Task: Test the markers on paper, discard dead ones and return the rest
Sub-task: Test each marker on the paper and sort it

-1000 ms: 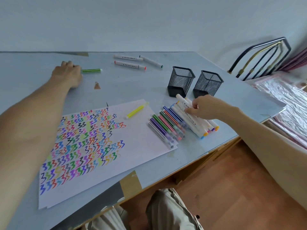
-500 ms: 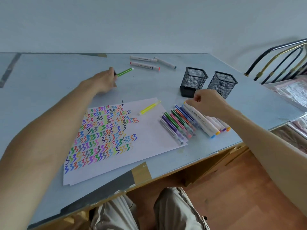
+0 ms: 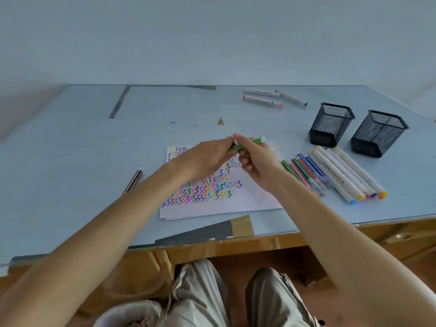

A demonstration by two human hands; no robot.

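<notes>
Both hands meet above the top of the white paper (image 3: pixel 238 204), which is covered with rows of coloured zigzag strokes. My left hand (image 3: pixel 203 159) grips one end of a thin green marker (image 3: pixel 253 141). My right hand (image 3: pixel 256 159) pinches the same marker near its middle. A row of thin coloured markers (image 3: pixel 306 175) lies to the right of the paper, with several thick white markers (image 3: pixel 346 175) beside them. Two black mesh pen cups (image 3: pixel 330 125) (image 3: pixel 377 133) stand behind that row, apparently empty.
Three white markers (image 3: pixel 263 101) lie at the back of the blue table (image 3: pixel 70 161). A dark brown marker (image 3: pixel 133 181) lies left of my left forearm. The table's front edge runs just below the paper, above my knees.
My left hand brought the green marker from the far left of the table to above the paper. My right hand left the thick white markers and took hold of the green marker too.
</notes>
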